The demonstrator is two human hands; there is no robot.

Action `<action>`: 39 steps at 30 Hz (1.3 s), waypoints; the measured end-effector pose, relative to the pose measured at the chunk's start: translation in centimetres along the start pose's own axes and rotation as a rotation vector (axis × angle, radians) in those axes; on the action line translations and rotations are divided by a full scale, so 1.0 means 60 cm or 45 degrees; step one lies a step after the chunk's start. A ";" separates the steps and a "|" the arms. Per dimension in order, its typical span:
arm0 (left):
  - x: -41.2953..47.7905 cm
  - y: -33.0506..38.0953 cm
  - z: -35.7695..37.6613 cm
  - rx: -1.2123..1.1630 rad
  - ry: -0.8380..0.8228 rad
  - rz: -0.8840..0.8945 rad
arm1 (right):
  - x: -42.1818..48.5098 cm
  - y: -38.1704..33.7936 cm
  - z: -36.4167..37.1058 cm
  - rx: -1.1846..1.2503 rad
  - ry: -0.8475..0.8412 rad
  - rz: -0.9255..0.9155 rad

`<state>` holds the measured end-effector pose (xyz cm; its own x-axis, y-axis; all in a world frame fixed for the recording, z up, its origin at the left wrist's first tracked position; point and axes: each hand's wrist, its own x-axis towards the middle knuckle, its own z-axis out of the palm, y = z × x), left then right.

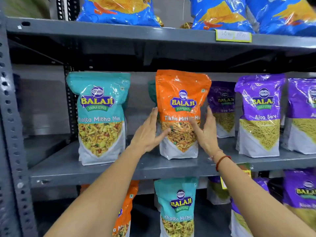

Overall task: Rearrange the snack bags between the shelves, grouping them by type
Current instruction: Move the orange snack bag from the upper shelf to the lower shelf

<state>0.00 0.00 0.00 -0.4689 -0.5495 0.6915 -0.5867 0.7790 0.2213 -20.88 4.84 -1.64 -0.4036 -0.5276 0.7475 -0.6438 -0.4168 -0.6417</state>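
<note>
An orange Tikha Mitha Mix bag (181,93) stands upright on the middle shelf (119,170). My left hand (147,132) presses its left side with the thumb across the front. My right hand (206,132) cups its right side, thumb blurred over the label. A teal Khatta Mitha Mix bag (100,115) stands apart to the left, and another teal bag (151,93) peeks out behind the orange one. Purple Aloo Sev bags (259,115) fill the right of this shelf. On the lower shelf are an orange bag (125,211), a teal bag (177,206) and purple bags (301,190).
Blue chip bags (119,11) sit on the top shelf, above a price label (233,35). A perforated grey upright (12,134) frames the rack's left side. Bare shelf shows between the left teal bag and the orange bag, and left of the teal bag.
</note>
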 end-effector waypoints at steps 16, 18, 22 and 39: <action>-0.043 0.026 0.044 -0.702 -0.358 -0.396 | -0.050 -0.015 -0.016 0.309 -0.262 0.252; -0.059 0.037 0.035 -0.691 -0.362 -0.379 | -0.069 -0.025 -0.030 0.287 -0.207 0.226; -0.106 0.073 0.021 -0.697 -0.310 -0.312 | -0.117 -0.046 -0.069 0.241 -0.121 0.167; -0.298 0.106 0.219 -0.691 -0.502 -0.461 | -0.353 0.112 -0.124 0.170 -0.179 0.409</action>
<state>-4.05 10.81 -19.98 -0.5698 -0.7869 0.2371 -0.3897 0.5127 0.7651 -21.51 18.74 -20.52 -0.4721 -0.7395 0.4799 -0.4050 -0.3016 -0.8632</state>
